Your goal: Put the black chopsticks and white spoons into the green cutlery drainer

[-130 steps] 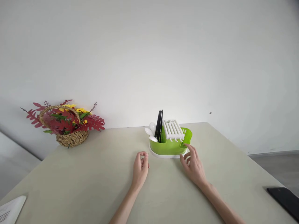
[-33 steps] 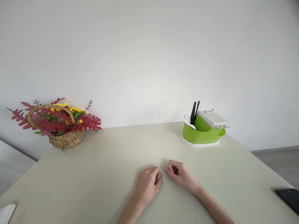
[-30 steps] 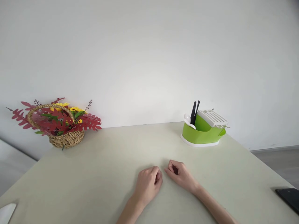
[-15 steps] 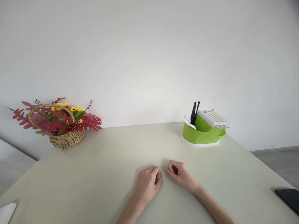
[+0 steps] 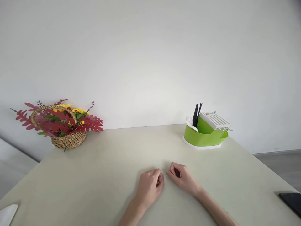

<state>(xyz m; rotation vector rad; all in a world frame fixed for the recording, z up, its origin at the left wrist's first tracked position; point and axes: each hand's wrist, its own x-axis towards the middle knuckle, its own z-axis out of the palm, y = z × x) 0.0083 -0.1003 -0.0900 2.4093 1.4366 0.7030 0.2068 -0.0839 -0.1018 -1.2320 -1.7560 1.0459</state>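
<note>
My left hand point(image 5: 150, 184) rests on the table point(image 5: 98, 185) in a loose fist, and I see nothing held in it. Close by on its right, my right hand point(image 5: 180, 175) also lies curled on the tabletop. A dark hollow shows inside its bent fingers, with no object visible there. The two hands are slightly apart. Beyond my right hand stands a green and white utensil holder point(image 5: 202, 138), with black-handled utensils point(image 5: 196, 115) upright in it and a white spoon point(image 5: 189, 120) at its left end.
At the back left, a wicker basket point(image 5: 69, 141) holds red leaves and yellow flowers. A black phone point(image 5: 291, 201) lies at the right edge. Part of a white object point(image 5: 8, 214) shows in the lower left corner. A white wall point(image 5: 141, 62) rises behind the table.
The whole view has shifted slightly, so things appear a little farther right and lower. Both hands keep the same pose on the table.
</note>
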